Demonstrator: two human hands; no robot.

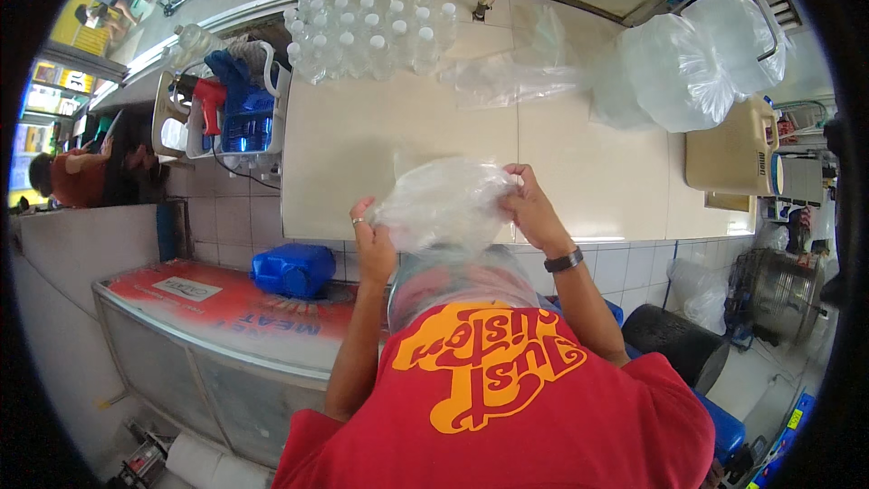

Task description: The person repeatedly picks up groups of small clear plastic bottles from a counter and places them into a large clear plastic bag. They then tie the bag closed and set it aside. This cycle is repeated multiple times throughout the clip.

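Between my hands, over the front edge of the tiled counter (339, 149), spreads a crumpled clear plastic bag (448, 200). My left hand (375, 238), with a ring on one finger, grips its left side. The right side is pinched by my right hand (526, 207), its wrist wearing a dark watch (563, 260). Below the bag, against my body, is a large clear plastic-like object (461, 275), partly hidden by the bag and my shirt. Flat clear plastic bags (506, 81) lie farther back on the counter.
Capped clear bottles (370, 34) stand in rows at the back left. Large bagged clear containers (686, 68) and a beige jug (726, 153) occupy the right. A basket (275, 115) holds a red heat gun (209, 105). A blue jug (293, 270) rests on a freezer. Another person (85, 176) is far left.
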